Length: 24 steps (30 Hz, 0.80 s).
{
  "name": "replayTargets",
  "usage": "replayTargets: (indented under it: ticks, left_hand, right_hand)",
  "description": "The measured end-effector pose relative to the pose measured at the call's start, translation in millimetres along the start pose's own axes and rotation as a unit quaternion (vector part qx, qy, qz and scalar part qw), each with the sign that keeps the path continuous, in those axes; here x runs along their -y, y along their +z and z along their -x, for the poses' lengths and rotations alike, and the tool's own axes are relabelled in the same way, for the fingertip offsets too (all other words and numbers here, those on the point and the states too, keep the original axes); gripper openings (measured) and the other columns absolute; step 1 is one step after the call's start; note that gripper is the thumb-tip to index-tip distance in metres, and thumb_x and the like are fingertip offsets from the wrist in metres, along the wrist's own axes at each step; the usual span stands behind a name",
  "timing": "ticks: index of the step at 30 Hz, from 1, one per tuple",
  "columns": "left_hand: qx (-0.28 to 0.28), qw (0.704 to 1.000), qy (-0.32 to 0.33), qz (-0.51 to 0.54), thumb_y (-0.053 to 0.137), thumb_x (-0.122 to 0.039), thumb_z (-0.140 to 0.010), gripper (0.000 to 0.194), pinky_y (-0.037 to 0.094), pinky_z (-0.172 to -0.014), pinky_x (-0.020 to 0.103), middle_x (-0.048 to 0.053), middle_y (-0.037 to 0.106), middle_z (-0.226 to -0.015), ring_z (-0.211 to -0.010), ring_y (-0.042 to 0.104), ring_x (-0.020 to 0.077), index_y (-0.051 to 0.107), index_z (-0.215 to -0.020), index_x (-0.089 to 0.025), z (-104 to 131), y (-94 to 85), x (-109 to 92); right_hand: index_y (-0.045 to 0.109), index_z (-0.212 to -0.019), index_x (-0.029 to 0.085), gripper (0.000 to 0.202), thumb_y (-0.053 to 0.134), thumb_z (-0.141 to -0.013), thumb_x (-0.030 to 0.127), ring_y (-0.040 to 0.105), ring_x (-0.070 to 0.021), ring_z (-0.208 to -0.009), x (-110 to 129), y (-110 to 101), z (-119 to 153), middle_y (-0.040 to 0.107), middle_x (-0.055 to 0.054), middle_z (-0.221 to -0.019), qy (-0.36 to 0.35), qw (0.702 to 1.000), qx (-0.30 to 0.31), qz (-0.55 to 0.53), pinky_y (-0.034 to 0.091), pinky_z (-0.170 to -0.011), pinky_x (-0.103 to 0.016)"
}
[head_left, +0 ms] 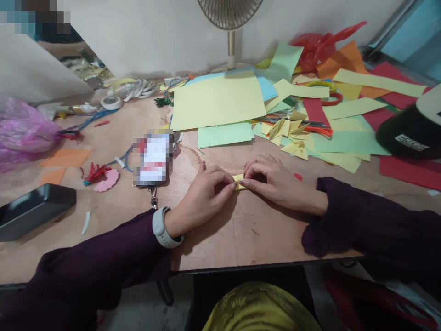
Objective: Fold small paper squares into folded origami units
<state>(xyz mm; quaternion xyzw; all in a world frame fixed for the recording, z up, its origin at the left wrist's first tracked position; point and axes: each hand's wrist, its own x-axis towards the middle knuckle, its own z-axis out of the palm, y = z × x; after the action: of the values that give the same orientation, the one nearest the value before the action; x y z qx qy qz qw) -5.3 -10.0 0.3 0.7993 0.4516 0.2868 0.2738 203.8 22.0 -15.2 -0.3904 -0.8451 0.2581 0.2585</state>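
Note:
Between my hands, just above or on the tabletop, is a small folded piece of yellow paper [240, 182]. The fingertips of my left hand [210, 188] pinch its left end. My right hand [270, 177] grips the other end between thumb and fingers, which cover part of it. Beyond my right hand lies a pile of folded yellow paper pieces [283, 131]. A stack of pale green paper strips [225, 135] rests in front of a large pale yellow sheet [217, 99].
Orange-handled scissors [319, 130] lie among coloured papers at the right, near a black container [406, 131]. A fan [230, 14] stands at the back. Leftward are a badge on a lanyard [153, 161], a black case [37, 209], tape rolls [111, 102] and a pink plastic bag [25, 131].

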Motion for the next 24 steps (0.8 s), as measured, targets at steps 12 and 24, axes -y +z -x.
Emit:
replayTargets:
  ticks: [12, 24]
  left_hand:
    - [-0.018, 0.998, -0.033, 0.059, 0.064, -0.025, -0.087, 0.011, 0.049, -0.071, 0.028, 0.002, 0.063, -0.087, -0.078, 0.06, 0.014, 0.059, -0.093, -0.017, -9, -3.8, 7]
    - [0.055, 0.998, 0.009, -0.043, 0.071, -0.016, -0.08, 0.011, 0.046, -0.072, 0.03, 0.001, 0.06, -0.082, -0.077, 0.055, 0.0154, 0.062, -0.087, -0.016, -17, -6.6, 8]
  right_hand:
    - [0.065, -0.083, 0.023, 0.015, 0.063, -0.089, 0.037, 0.057, -0.0225, -0.097, -2, -6, 4, 0.065, -0.005, -0.092, -0.071, 0.996, 0.028, -0.038, 0.042, -0.091, -0.042]
    - [0.064, -0.083, 0.023, 0.01, 0.064, -0.09, 0.03, 0.055, -0.0218, -0.092, -4, -4, 5, 0.062, -0.005, -0.09, -0.107, 0.993, 0.025, -0.036, 0.045, -0.086, -0.04]
